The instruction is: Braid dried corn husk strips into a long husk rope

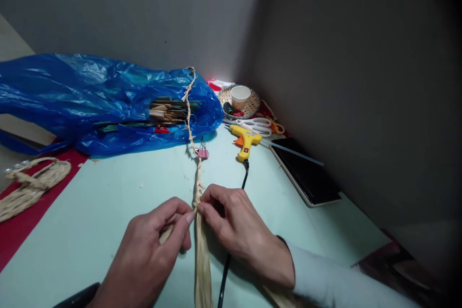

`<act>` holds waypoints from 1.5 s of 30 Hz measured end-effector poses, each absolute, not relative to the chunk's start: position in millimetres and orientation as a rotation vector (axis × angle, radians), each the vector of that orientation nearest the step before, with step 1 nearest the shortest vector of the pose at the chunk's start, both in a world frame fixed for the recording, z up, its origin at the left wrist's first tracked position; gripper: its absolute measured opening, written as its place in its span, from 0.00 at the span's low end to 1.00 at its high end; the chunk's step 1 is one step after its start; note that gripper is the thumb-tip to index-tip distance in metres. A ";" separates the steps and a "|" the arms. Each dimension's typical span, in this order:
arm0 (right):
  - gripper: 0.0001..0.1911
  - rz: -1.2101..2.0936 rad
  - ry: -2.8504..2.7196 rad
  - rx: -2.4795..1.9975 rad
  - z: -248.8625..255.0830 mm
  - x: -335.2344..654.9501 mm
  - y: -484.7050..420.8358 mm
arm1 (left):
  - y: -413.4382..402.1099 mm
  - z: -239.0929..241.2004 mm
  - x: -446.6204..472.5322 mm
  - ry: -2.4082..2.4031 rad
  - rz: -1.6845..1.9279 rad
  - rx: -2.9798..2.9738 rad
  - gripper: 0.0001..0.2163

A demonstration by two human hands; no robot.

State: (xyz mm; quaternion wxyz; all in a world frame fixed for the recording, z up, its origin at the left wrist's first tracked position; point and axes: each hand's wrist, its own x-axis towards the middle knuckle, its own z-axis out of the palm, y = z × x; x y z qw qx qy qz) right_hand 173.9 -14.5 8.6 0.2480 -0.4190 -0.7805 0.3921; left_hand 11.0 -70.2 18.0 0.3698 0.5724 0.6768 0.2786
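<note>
A braid of pale dried plant fibre runs from the blue bag down toward me, with a pink binder clip fastened on it. My left hand pinches a fibre strand at the braid's lower end. My right hand meets it there, thumb and forefinger closed on the fibre from the other side. Below the fingers a wide loose strand hangs toward the near edge. Another strand shows under my right forearm, at the bottom of the view.
A blue plastic bag with dried leaves lies behind. To its right are a woven basket with a white cup, white-handled scissors, a yellow glue gun and a black tablet. A woven fibre piece lies left.
</note>
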 end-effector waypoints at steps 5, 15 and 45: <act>0.08 1.204 -2.007 -1.133 8.2 171.9 -14.8 | -84.3 11.7 33.1 1.837 0.991 1.736 0.05; 0.07 1.684 -1.711 -0.992 6.7 175.6 -4.1 | -82.3 -12.8 19.3 1.525 1.071 2.800 0.10; 0.13 1.020 -2.271 -1.174 20.0 189.9 -16.1 | -50.0 -1.2 16.3 1.474 0.876 1.016 0.15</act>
